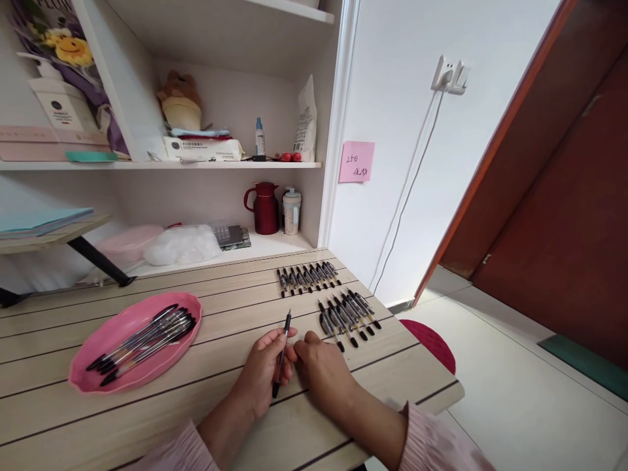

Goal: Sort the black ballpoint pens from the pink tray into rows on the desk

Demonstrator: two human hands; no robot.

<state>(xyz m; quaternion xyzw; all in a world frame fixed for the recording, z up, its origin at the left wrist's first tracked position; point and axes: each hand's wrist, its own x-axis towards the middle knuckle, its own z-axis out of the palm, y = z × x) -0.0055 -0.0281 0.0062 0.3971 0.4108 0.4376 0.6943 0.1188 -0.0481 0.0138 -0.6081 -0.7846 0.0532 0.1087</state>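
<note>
A black-and-clear gel pen [282,356] stands tilted in my left hand [262,369], its thin point upward and its black end downward. My left thumb and fingers are closed around its barrel. Right beside it, my right hand [321,369] rests low over the table with fingers curled in; whatever they may hold is hidden. Beyond my hands lies a far row of pens [308,279], packed side by side. A nearer group of pens [348,317] lies slanted to the right, black ends toward me. More pens [147,340] lie in a pink oval tray [81,376] on the left.
The striped wooden table [206,418] ends at a corner on the right, with a red round seat [432,343] beyond. Behind stand a dark red jug [266,208], a light cup [291,212] and a plastic bag [184,245]. A black stand leg [101,261] is at left.
</note>
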